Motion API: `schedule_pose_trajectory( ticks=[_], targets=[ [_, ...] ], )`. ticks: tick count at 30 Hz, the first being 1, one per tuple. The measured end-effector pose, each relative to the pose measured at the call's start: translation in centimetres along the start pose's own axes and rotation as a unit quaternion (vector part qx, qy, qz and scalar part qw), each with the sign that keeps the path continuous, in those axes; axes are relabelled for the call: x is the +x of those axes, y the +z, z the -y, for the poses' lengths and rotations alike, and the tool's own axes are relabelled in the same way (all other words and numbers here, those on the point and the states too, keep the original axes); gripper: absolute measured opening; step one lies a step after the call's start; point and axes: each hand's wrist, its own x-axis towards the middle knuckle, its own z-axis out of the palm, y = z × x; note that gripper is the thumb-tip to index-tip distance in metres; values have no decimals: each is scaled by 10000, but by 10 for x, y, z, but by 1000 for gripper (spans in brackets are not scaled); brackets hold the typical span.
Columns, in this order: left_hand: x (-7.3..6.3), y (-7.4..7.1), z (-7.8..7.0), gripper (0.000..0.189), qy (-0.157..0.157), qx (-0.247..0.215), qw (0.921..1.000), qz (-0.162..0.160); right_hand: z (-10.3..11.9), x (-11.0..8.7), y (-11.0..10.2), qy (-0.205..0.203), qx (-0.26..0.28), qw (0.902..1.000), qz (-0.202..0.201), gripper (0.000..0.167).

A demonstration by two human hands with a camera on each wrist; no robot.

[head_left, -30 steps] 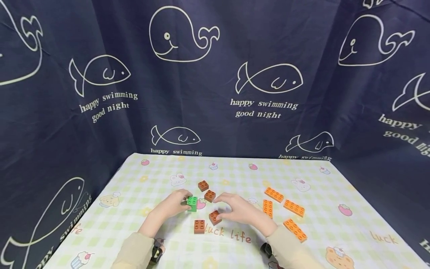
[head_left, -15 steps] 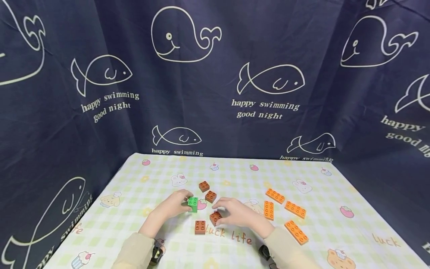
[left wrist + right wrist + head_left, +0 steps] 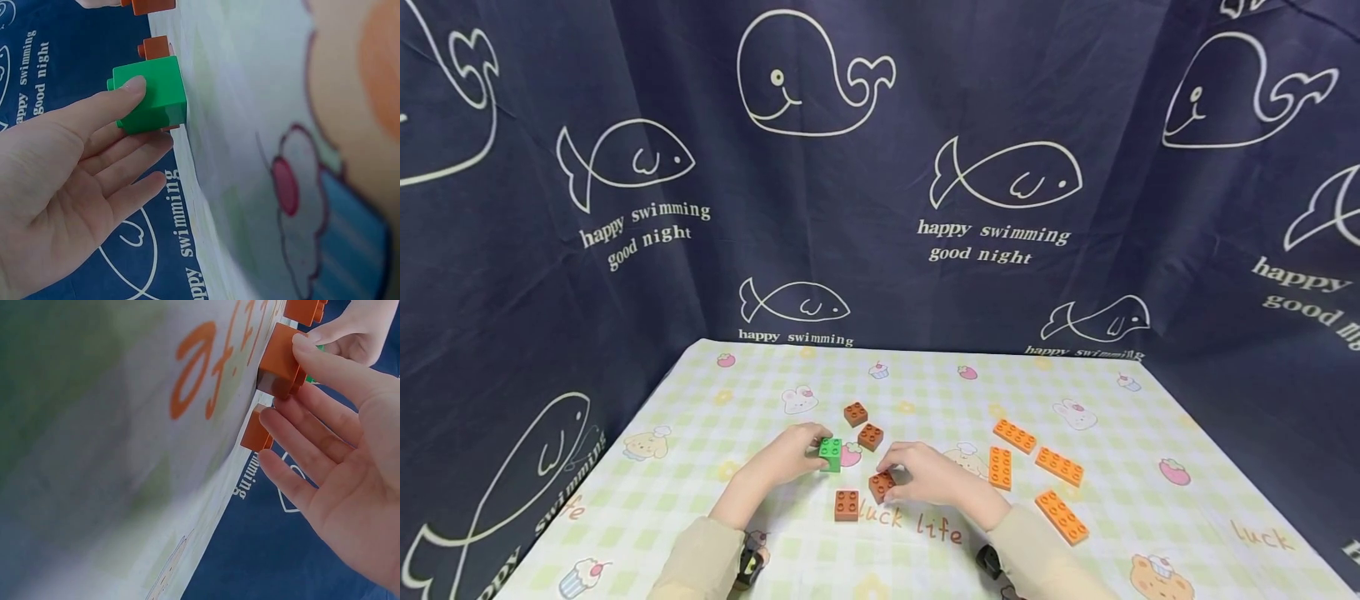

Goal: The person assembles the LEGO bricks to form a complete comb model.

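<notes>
In the head view my left hand (image 3: pixel 795 452) holds a green building brick (image 3: pixel 831 454) by its sides. The left wrist view shows the thumb flat on one face of this green brick (image 3: pixel 153 94), its fingers behind. My right hand (image 3: pixel 922 473) pinches a brown brick (image 3: pixel 882 485) at the table's middle. From the right wrist, the thumb lies on the near face of that brown brick (image 3: pixel 280 359) with fingertips on the far side. Another brown brick (image 3: pixel 847 505) sits just left of it, and two more, a nearer one (image 3: pixel 870 437) and a farther one (image 3: pixel 855 413), lie beyond the hands.
On the right of the checked tablecloth (image 3: pixel 737 400) lie several long orange bricks, among them one at the back (image 3: pixel 1015 435) and one closest to the front (image 3: pixel 1062 517). A dark blue curtain (image 3: pixel 880 208) with white fish drawings hangs behind the table.
My right hand has lowered and closed its fingers on the brown brick by the lettering. The left hand stays in place with the green brick.
</notes>
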Motion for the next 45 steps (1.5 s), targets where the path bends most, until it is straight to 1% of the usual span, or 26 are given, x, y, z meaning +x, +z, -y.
schedule_pose_trajectory(
  ticks=[7, 13, 18, 21, 24, 29, 39, 45],
  targets=[
    [0, 0, 0, 41, -115, 16, 9999, 18, 3, -1, 0, -8, -62, 10000, 17, 42],
    [0, 1, 0, 34, -96, -38, 9999, 23, 2, -1, 0, 81, 18, 9999, 57, 37],
    [-1, 1, 0, 34, -100, -106, 9999, 50, 1, -2, 0, 43, 70, 10000, 54, 35],
    [-1, 2, -1, 34, -157, -168, 9997, 68, 0, -3, 0, -9, 82, 10000, 31, 34],
    [-2, 3, -1, 35, -211, -214, 9995, 93, 0, -3, 1, 23, 97, 9999, 51, 34],
    [-2, 5, 0, 33, -123, -230, 9996, 115, -1, -6, 1, 150, 71, 9998, 74, 36],
    [-1, 1, -5, 35, -41, -231, 9997, 32, -6, -14, -8, 121, 53, 9993, -342, 32],
    [1, 0, -6, 34, 29, -160, 9999, 58, -10, -18, -12, 185, 97, 9987, -467, 30]
  ],
)
